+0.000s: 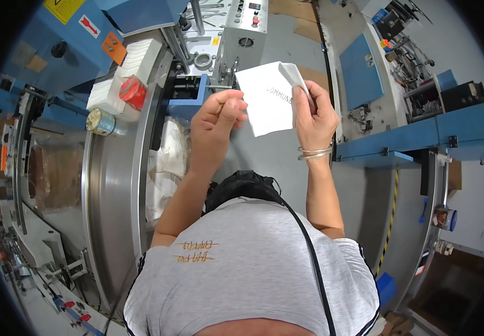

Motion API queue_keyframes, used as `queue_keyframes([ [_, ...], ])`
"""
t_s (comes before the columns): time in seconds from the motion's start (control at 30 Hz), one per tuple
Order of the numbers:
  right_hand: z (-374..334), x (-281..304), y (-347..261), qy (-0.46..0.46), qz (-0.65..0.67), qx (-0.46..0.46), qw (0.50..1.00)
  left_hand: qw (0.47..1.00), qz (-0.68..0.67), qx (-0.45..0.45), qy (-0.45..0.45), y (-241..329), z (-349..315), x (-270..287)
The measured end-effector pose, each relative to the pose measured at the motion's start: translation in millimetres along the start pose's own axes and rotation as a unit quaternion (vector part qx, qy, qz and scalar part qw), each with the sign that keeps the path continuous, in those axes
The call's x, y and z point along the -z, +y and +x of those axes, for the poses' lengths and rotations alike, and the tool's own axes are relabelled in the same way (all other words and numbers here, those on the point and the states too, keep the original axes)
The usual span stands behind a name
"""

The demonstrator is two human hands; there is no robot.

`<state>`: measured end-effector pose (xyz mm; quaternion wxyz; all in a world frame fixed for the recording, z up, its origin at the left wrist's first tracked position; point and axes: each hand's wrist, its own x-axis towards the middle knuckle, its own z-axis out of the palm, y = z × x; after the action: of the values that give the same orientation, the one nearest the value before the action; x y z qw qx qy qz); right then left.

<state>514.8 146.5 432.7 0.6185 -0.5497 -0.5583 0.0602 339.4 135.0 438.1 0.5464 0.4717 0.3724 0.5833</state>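
Note:
A flat white piece that looks like folded paper or a paper bag (265, 106), with dark lettering across it, is held up in front of my chest. My right hand (316, 112) grips its right side, thumb on the front and fingers behind; the top right corner curls over there. Close by the left edge is my left hand (218, 120), its fingers loosely bent and a little apart. Its fingertips are at that edge, but whether they touch it I cannot tell.
Left of me runs a metal machine rail (113, 185) bearing stacked white pieces (135, 59), a red can (133, 93) and a tin (100, 122). A control box (246, 28) stands ahead. On the right are a blue panel (362, 71) and a blue beam (421, 134).

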Motion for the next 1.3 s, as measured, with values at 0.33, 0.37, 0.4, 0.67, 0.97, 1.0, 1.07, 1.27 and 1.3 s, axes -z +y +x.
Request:
queue_keyframes([
  [0.33,-7,3,8,-0.076,0.208,-0.140,0.965,0.999,0.034,0.040,0.001,-8,3,-1],
  [0.37,-6,2,8,-0.082,0.241,-0.166,0.953,0.998,0.026,0.052,-0.010,-8,4,0],
  [0.4,-7,1,8,-0.083,0.242,-0.166,0.952,0.998,0.026,0.052,-0.008,-9,4,-1],
  [0.67,-9,-2,8,-0.088,0.325,-0.215,0.917,0.996,-0.014,0.090,-0.005,-13,3,-1],
  [0.97,-11,-2,14,-0.092,0.249,-0.162,0.950,0.998,0.010,0.051,0.030,-22,11,4],
  [1.0,-12,-3,15,-0.092,0.249,-0.163,0.950,0.998,0.010,0.051,0.030,-22,11,4],
  [1.07,-13,-6,19,-0.068,0.206,-0.132,0.967,0.999,0.003,0.030,0.037,-21,13,5],
  [1.27,-14,-7,19,-0.056,0.090,-0.060,0.993,0.993,-0.082,0.077,0.040,-18,16,7],
  [1.3,-14,-7,19,-0.055,0.090,-0.060,0.993,0.993,-0.081,0.078,0.039,-19,17,7],
])
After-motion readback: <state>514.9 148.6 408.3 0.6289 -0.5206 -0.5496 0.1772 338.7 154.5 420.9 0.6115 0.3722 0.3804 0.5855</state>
